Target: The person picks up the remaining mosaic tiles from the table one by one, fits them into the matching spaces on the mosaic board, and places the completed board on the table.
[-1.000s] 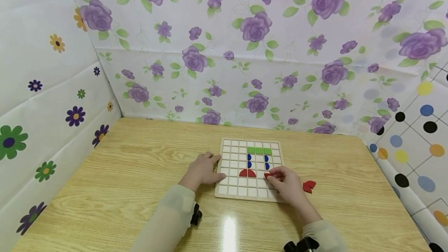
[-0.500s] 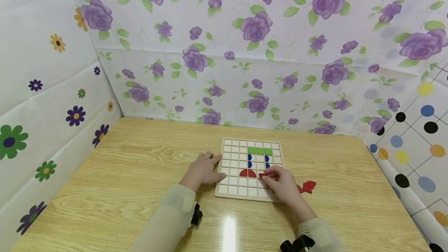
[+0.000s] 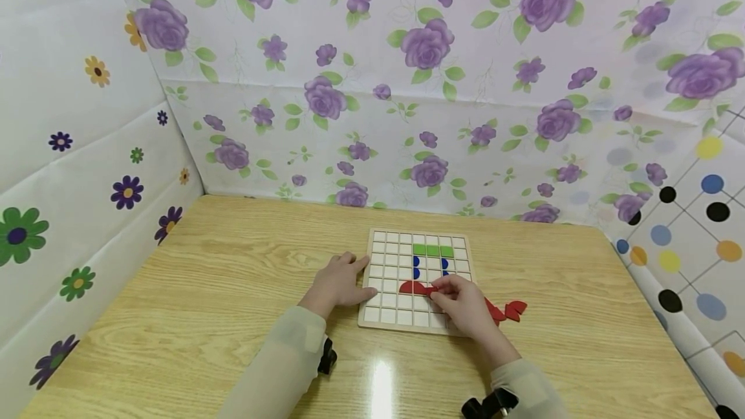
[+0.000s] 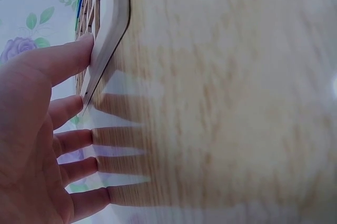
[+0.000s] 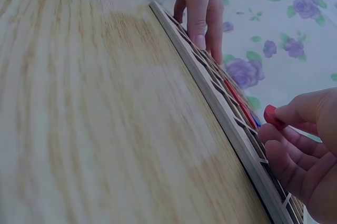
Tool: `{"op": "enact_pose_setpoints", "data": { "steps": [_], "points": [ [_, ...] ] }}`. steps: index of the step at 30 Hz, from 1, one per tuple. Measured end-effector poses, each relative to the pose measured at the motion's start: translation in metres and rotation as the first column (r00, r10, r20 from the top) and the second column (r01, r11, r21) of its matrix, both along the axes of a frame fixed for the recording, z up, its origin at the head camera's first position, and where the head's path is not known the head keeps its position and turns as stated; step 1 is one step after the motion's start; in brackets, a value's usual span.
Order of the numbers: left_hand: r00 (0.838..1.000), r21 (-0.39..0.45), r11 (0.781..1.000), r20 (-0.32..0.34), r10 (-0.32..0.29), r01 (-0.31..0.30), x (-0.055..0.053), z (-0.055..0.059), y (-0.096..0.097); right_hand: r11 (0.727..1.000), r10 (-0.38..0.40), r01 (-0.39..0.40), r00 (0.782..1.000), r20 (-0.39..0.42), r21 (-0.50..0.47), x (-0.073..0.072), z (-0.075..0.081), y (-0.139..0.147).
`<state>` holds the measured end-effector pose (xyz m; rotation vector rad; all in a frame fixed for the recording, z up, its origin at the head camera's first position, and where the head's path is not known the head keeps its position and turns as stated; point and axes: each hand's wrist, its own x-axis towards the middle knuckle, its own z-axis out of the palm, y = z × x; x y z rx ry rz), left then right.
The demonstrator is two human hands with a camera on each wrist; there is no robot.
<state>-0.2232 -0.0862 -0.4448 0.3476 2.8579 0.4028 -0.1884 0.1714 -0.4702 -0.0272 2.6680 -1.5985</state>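
Note:
A wooden grid board [image 3: 388,315] with white cells lies on the table. My left hand [image 3: 339,282] rests at its left edge, fingers spread, with the thumb [image 4: 79,55] touching the frame in the left wrist view. Between thumb and fingertips my right hand [image 3: 462,302] pinches a small red piece [image 5: 271,114], held low over the board just right of two red quarter-round pieces [image 3: 412,287] set in cells. Farther up the board sit a row of green squares [image 3: 432,250] and blue half-round pieces [image 3: 416,262] in two columns. The right hand hides the board's lower right part.
Several loose red pieces [image 3: 515,310] lie on the wooden table [image 3: 244,244] right of the board, partly behind the right hand. A flowered cloth [image 3: 372,121] hangs behind the table, with patterned cloths at both sides. Black wrist straps [image 3: 327,356] show on both arms.
My right hand has moved left across the board with the red piece, up to the two placed red pieces. More loose red pieces show behind it. The left hand stays still.

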Motion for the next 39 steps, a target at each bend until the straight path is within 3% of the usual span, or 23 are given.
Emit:
{"op": "enact_pose_setpoints", "data": {
  "steps": [7,17,29,39],
  "points": [
    [1.0,-0.001,1.0,-0.005,-0.002,0.002,-0.001,-0.002,0.0,1.0,0.022,-0.022,1.0,-0.015,0.013,0.0,0.002,-0.004],
    [1.0,0.014,1.0,0.0,0.003,-0.003,-0.001,-0.003,0.0,0.994,0.062,-0.059,0.997,0.038,-0.088,0.0,0.001,-0.009],
    [1.0,0.009,1.0,0.002,0.001,-0.001,-0.001,-0.002,0.0,0.985,0.102,-0.092,0.993,0.067,-0.143,0.0,0.004,-0.016],
    [1.0,0.005,1.0,-0.004,0.002,-0.002,-0.001,-0.002,0.0,0.992,0.099,-0.095,0.994,0.041,-0.085,-0.002,0.0,-0.021]
  ]
}}
